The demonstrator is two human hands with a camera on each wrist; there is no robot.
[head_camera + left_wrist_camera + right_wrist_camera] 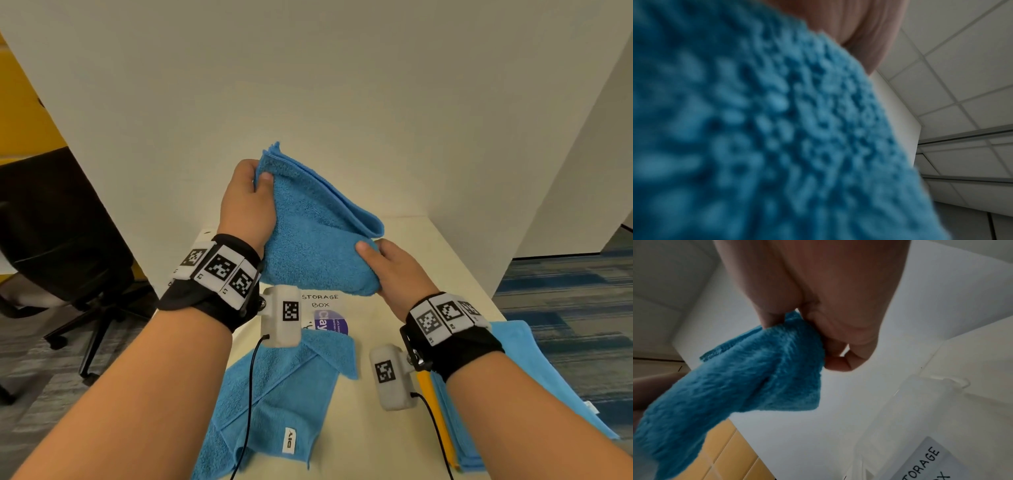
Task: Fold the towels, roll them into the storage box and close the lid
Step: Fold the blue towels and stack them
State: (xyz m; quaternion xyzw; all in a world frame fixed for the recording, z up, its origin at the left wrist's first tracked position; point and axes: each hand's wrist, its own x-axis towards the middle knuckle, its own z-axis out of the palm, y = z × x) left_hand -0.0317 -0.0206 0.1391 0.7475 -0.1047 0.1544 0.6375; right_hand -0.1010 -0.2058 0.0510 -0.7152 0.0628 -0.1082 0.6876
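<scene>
- Two hands hold one folded blue towel (308,236) in the air above the storage box (920,418), a clear container marked by a paper label reading "STORAGE BOX" (320,300).
- Left hand (248,202) grips the towel's far upper corner, thumb pressed on the near face and fingers wrapped behind; in the left wrist view the cloth (756,129) fills nearly the whole picture, blurred.
- Right hand (394,270) pinches the towel's lower right corner, thumb on top; the right wrist view shows its fingers (838,337) curled round a bunched end of the cloth (735,386).
- Nearer the person than the storage box, a second blue towel (274,394) lies spread on the pale table (370,442), one corner turned over, a white tag near its near edge.
- Right of the storage box, a flat stack of blue cloths (534,377) lies at the table's edge, a yellow layer (435,411) showing along its left side.
</scene>
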